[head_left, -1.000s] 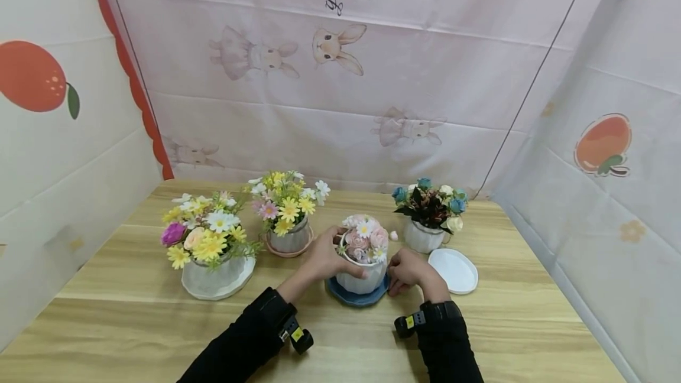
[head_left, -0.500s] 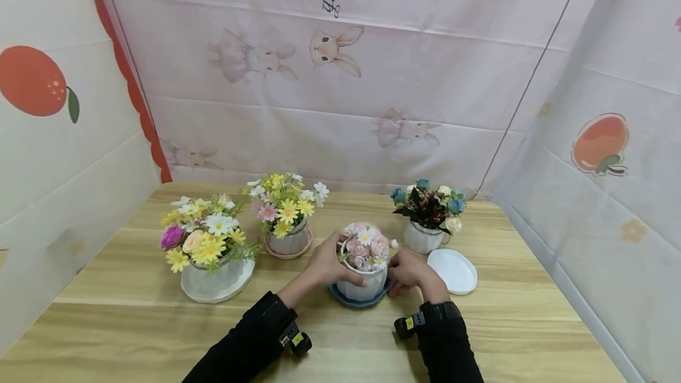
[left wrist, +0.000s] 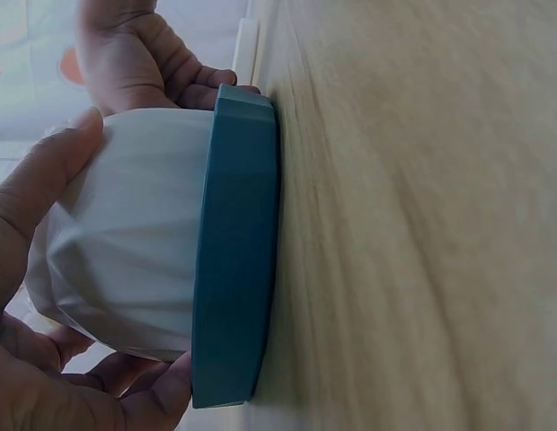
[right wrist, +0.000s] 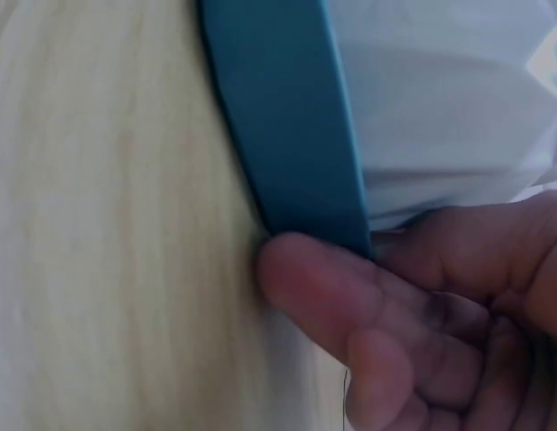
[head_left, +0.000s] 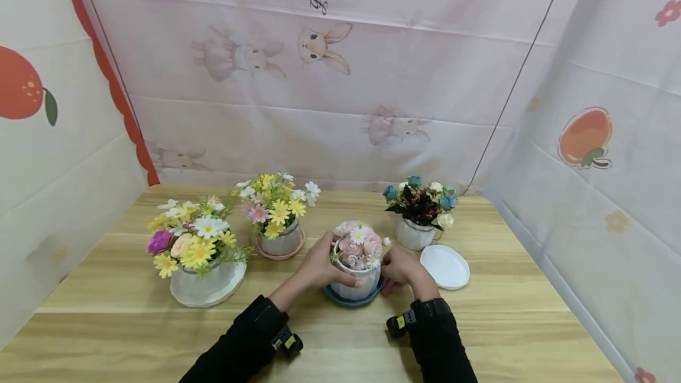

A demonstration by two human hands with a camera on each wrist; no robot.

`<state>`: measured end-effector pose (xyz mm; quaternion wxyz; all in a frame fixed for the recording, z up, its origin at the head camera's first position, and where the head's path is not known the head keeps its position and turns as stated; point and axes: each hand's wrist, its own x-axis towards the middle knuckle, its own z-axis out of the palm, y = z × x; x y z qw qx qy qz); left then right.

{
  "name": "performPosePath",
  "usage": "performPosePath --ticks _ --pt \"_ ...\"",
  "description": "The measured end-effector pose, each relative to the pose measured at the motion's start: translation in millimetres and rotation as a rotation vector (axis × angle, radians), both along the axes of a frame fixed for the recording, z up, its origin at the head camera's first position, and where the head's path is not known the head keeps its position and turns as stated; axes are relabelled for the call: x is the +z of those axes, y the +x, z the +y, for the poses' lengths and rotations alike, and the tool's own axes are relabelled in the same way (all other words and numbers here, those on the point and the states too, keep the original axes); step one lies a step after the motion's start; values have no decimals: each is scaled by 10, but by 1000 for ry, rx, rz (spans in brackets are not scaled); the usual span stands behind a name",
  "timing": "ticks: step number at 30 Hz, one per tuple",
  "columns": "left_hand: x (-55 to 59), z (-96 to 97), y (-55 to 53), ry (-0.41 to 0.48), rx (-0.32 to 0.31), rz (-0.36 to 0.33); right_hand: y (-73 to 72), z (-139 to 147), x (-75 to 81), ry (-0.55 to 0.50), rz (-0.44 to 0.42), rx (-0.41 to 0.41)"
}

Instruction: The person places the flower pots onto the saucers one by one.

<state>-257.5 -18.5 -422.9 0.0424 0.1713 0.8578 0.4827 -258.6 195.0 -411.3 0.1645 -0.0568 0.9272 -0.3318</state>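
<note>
**White flowerpot (head_left: 362, 283) held on blue saucer (left wrist: 238, 251)**

Nearest, black sleeves (head_left: 234, 338) cross the worktop (head_left: 340, 356). The left grip (head_left: 321, 266), spread to the flowerpot's width, holds it by the sides; the right grip (head_left: 402, 269), nearly closed, pinches the blue saucer's rim. Pink and white flowers (head_left: 357, 246) fill the flowerpot, set in the saucer. Farther right lies a white dish (head_left: 444, 266); farther still stand 2 potted bouquets (head_left: 416, 233), before a rabbit-print cloth (head_left: 319, 93).

Head view: up high, looks forward and down across counter (head_left: 340, 350). Left wrist view: low, close, turned sideways, faces white pot (left wrist: 139, 233) and blue saucer (left wrist: 238, 242). Right wrist view: closer yet, sideways too. All three share both.
</note>
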Motion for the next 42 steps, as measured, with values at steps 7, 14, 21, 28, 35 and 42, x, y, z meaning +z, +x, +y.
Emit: performPosePath --ticks 7,14,21,28,35,42 --pt "-1 -19 -2 -1 -7 2 12 -18 47 24 2 4" --pt "2 -24 -78 18 -9 -11 -89 -69 30 57 -37 -57" --pt "5 -55 -272 46 6 -33 -316 -102 -37 -17 -51 -142" --pt "-42 -40 -513 51 84 -25 -533 -187 -123 -51 15 -255" --pt "-69 -64 -680 91 127 -55 -659 -348 -160 215 263 -258" --pt "-23 -37 -764 139 124 -89 -724 -342 -157 183 290 -330"
